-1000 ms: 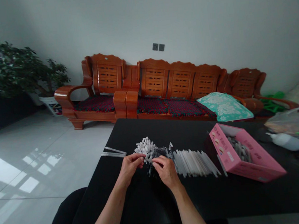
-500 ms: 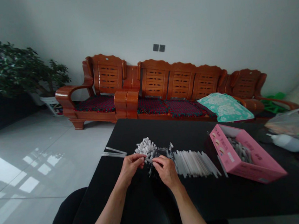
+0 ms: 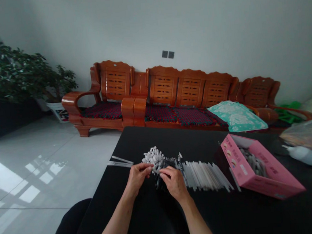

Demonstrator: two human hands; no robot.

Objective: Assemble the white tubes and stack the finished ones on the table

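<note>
My left hand (image 3: 138, 177) is closed in a pinch at the front of a pile of small white cylindrical pieces (image 3: 152, 155). Facing it, my right hand (image 3: 174, 181) also pinches, thumb against fingers. A small pale piece seems to lie between the two sets of fingertips, too small to name. Thin black pieces (image 3: 167, 162) lie just behind my right hand, some hidden under it. To its right, a row of translucent, straw-like tubes (image 3: 204, 175) lies side by side. A few more loose tubes (image 3: 121, 162) rest at the table's left edge.
A pink cardboard box (image 3: 276, 188) holding grey pieces stands on the black table (image 3: 132, 215) at right. Beyond it lie a white bottle (image 3: 304, 154) and a clear plastic bag (image 3: 309, 131). A wooden sofa (image 3: 133, 111) stands behind the table.
The whole view has shifted slightly, so things sit a little lower in the picture. Both hands keep their pinch in nearly the same place beside the white pile.
</note>
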